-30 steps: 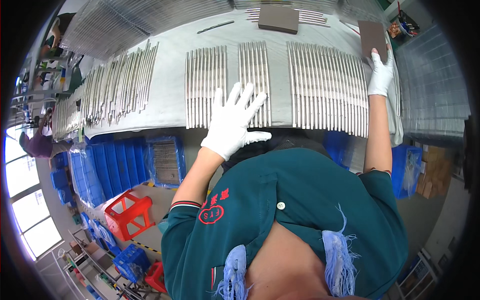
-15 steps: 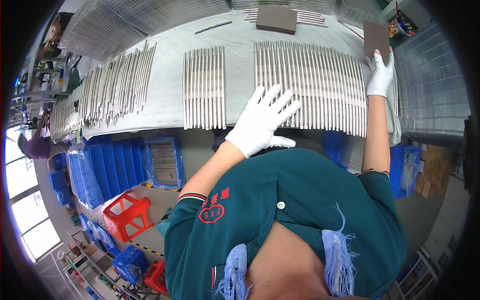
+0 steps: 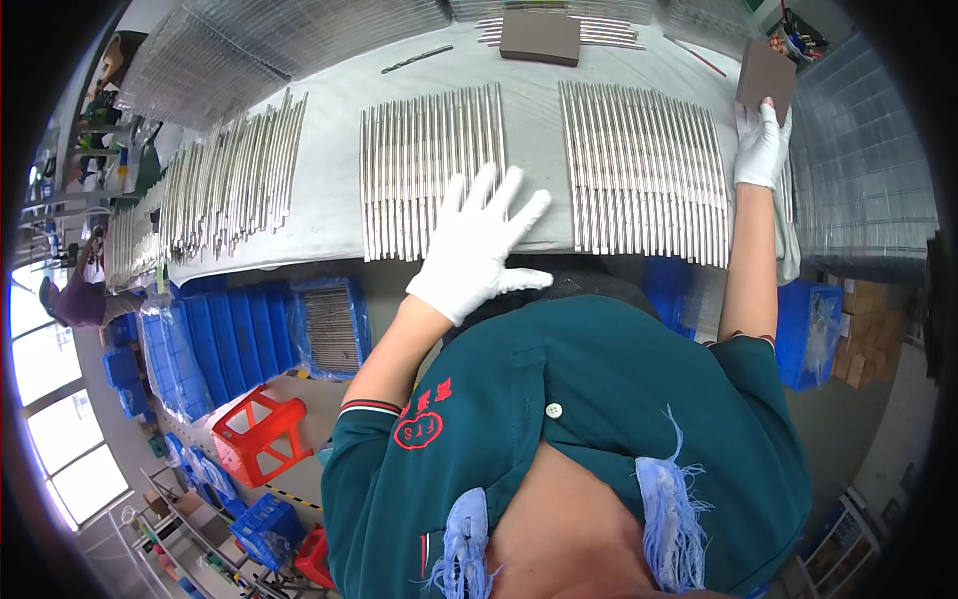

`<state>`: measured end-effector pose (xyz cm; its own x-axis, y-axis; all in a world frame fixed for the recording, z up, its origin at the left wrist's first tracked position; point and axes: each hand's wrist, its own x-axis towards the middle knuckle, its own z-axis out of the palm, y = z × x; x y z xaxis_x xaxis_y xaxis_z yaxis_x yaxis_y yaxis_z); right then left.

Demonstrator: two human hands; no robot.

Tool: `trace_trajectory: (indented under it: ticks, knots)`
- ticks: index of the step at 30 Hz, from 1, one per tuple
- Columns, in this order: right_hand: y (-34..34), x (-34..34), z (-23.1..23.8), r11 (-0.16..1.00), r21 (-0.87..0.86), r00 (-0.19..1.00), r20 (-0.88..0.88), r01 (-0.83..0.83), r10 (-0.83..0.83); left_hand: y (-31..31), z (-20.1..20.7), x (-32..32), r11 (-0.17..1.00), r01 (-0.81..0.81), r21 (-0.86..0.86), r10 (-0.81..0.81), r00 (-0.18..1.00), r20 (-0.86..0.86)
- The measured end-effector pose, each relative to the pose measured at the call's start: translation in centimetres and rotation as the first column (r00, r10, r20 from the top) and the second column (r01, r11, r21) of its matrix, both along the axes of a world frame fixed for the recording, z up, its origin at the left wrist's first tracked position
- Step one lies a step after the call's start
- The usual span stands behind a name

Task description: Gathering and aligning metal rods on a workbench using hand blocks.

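My white-gloved left hand (image 3: 477,245) lies with fingers spread over the lower right part of a row of silvery metal rods (image 3: 399,165). Its fingertips rest on or just above the rods; contact is hard to tell. Across a gap of bare cloth lies a second row of metal rods (image 3: 644,170), side by side like the first. At the right end of that row, my right hand (image 3: 762,150), also gloved, grips a flat brown block (image 3: 766,80) by its lower end, the thumb on its face. The block is held tilted.
Another brown block (image 3: 540,38) sits on several rods at the back. A drill bit (image 3: 417,58) lies on the white cloth (image 3: 329,140). Uneven rods (image 3: 235,175) spread at the left. Clear plastic trays (image 3: 863,160) stand at the right; blue crates (image 3: 235,334) are below the table edge.
My left hand has moved left, and several rods have shifted from the right row to the left one, widening it. My right hand has turned the brown block slightly and moved it a little right.
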<state>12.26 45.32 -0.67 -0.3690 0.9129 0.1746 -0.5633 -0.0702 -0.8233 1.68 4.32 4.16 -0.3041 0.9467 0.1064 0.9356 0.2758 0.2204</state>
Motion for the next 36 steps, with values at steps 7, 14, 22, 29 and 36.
trace_trajectory:
  ticks: [7, 14, 22, 29, 36]
  knots:
    - [-0.6, -0.5, 0.3, 0.999, 0.009, 0.997, 0.053, 0.049, -0.05, 7.4, -1.8, 2.0, 0.95, 0.292, 0.112, -0.302, 0.95, 0.081]
    - [-0.2, -0.4, 0.0, 1.0, 0.006, 1.0, 0.005, 0.029, -0.029, 8.1, -2.2, 2.5, 0.939, 0.338, 0.068, -0.342, 0.938, 0.059]
    - [0.9, -0.1, -1.0, 1.0, -0.014, 1.0, -0.01, -0.006, 0.005, 3.4, -0.8, 1.2, 0.974, 0.188, -0.123, -0.187, 0.982, 0.023]
    - [0.3, 0.1, -0.3, 1.0, -0.004, 1.0, 0.001, 0.005, -0.005, 3.0, -0.6, 0.9, 0.979, 0.194, -0.067, -0.189, 0.979, 0.075]
    - [0.7, -0.2, -0.7, 1.0, -0.002, 1.0, -0.006, -0.024, 0.024, 7.0, -1.7, 1.9, 0.938, 0.338, 0.072, -0.344, 0.934, 0.093]
